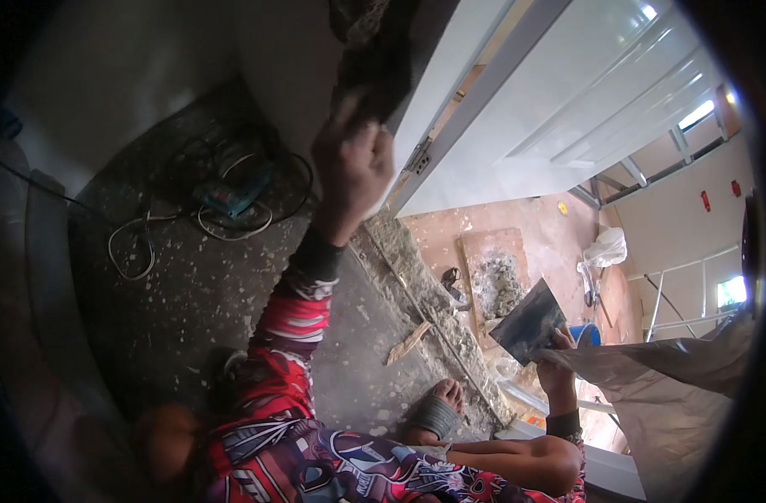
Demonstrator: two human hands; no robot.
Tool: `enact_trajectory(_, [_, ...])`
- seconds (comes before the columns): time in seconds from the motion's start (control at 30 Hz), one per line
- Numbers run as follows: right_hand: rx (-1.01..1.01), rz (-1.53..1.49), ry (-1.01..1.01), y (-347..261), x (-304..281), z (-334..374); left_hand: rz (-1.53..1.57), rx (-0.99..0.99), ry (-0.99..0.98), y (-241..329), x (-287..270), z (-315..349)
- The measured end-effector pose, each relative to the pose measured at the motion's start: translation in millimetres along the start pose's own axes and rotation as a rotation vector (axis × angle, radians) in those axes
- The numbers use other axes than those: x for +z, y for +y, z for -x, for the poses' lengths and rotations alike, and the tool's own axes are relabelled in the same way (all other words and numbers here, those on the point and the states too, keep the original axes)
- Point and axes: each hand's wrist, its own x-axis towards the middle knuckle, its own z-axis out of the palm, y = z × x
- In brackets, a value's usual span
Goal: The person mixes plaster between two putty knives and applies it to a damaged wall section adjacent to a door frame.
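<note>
My left hand (355,163) is raised with its fingers curled, close to a dark, rough strip of wall (375,71) beside the white door frame (440,92). The hand is smeared by motion, and whatever it grips is not clear. Lower right, my right hand (557,369) grips a dark flat mortar board (530,323) at its edge. The board is tilted, and some grey smears show on it near my fingers.
A white panelled door (551,109) stands ajar. A teal power tool (228,199) with looped cords lies on the speckled floor at left. Wet-looking mortar (496,285) sits on a board beyond the broken threshold (425,293). A blue bucket (585,335) and grey sheet (659,369) are at right.
</note>
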Motion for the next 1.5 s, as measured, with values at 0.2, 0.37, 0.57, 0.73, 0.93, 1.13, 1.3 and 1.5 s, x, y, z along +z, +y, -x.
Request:
enact_trajectory(0.2, [-0.083, 0.257, 0.057, 3, 19, -2, 0.044, -0.172, -0.241, -10, -36, -10])
enact_trajectory(0.37, [0.099, -0.143, -0.029, 1, 18, -8, 0.249, -0.188, -0.148, -4, -40, -8])
enact_trajectory(0.57, [-0.145, 0.449, -0.029, 9, 16, -9, 0.122, -0.019, -0.144, -5, -45, -8])
enact_trajectory(0.73, [0.040, 0.084, -0.047, 4, 21, -11, 0.039, -0.021, -0.174, 3, -32, 15])
enact_trajectory(0.93, [0.049, 0.100, 0.007, 4, 27, -11, 0.206, -0.057, -0.005, -10, -26, 30])
enact_trajectory(1.13, [0.130, -0.077, -0.038, -6, 33, -6, 0.500, -0.489, -0.226, -19, -72, 51])
enact_trajectory(1.3, [0.033, -0.037, 0.077, 23, 18, -13, 0.709, -0.954, -0.287, -2, -88, 68])
enact_trajectory(1.5, [0.037, -0.129, -0.061, 30, 100, -32, 0.782, -0.937, -0.608, 45, -62, 99])
